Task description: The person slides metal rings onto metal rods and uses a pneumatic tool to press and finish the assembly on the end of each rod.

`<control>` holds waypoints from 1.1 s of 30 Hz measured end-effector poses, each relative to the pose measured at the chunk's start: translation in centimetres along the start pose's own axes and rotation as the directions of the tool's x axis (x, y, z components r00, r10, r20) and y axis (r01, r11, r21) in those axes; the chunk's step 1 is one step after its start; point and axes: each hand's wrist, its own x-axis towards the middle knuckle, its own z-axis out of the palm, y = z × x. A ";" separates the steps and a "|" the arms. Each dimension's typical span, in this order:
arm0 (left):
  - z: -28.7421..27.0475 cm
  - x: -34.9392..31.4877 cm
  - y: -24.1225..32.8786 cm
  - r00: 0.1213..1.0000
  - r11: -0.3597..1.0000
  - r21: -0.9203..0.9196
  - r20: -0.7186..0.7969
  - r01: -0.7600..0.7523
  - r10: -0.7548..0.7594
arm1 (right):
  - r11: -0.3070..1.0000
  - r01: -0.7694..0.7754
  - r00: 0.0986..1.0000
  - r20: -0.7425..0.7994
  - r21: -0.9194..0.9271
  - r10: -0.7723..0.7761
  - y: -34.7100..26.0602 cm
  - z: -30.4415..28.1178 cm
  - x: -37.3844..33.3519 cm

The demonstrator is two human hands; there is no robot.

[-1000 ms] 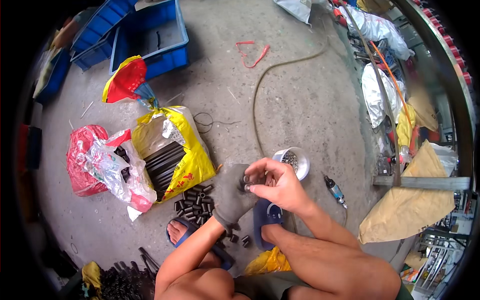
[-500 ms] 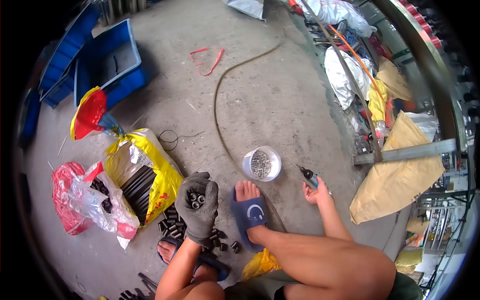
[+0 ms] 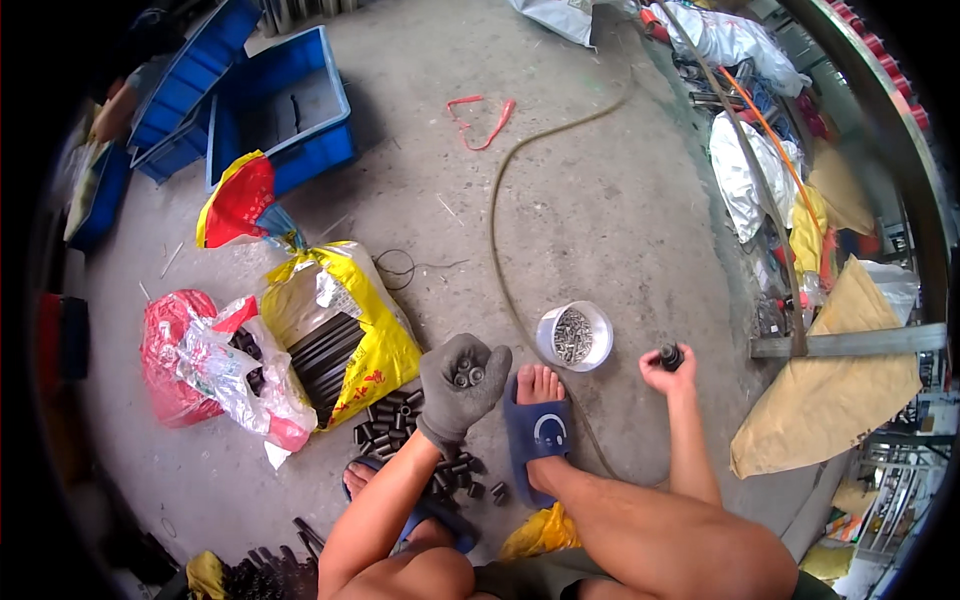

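My left hand (image 3: 452,402), in a grey work glove, is cupped around several short dark sleeves (image 3: 469,375) with round, hollow ends turned up. My bare right hand (image 3: 677,379) grips a black-tipped handheld power tool (image 3: 670,356), its tip tilted toward me; its blue body, seen earlier, is mostly hidden. Between the hands, a white plastic tub (image 3: 604,348) on the floor holds many small metal pieces (image 3: 573,335). Below my gloved hand lies a loose pile of short black tubes (image 3: 383,424), partly covered by that hand and forearm.
A yellow bag (image 3: 392,345) of long black rods and a red-and-white bag (image 3: 185,345) lie left. Blue crates (image 3: 338,125) stand beyond. A hose (image 3: 495,220) crosses the floor past my slippered foot (image 3: 540,425). Brown paper sacking (image 3: 800,405) and a metal frame (image 3: 850,342) are right.
The view has shifted, so the scene sits further right. My right hand has turned the tool from pointing away to tip-up toward me. My left hand has tilted, still cupping the sleeves.
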 end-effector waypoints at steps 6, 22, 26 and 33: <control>0.8 0.3 -0.7 1.000 1.000 -0.005 0.020 0.013 -0.013 | 0.969 0.108 0.876 0.482 -0.222 0.013 12.0 10.1 -15.8; 1.9 0.3 -0.4 0.950 0.996 0.043 0.301 0.078 -0.088 | 0.306 0.952 0.001 0.999 -0.017 0.053 25.9 9.4 -21.0; 2.2 0.7 -1.8 0.933 0.998 0.069 0.360 -0.003 -0.022 | 0.383 0.923 0.034 0.999 -0.026 -0.014 26.2 9.8 -20.8; 3.1 0.8 -2.5 0.942 0.988 0.146 0.335 -0.058 0.006 | 0.415 0.908 0.092 0.993 -0.052 -0.077 26.1 10.1 -20.9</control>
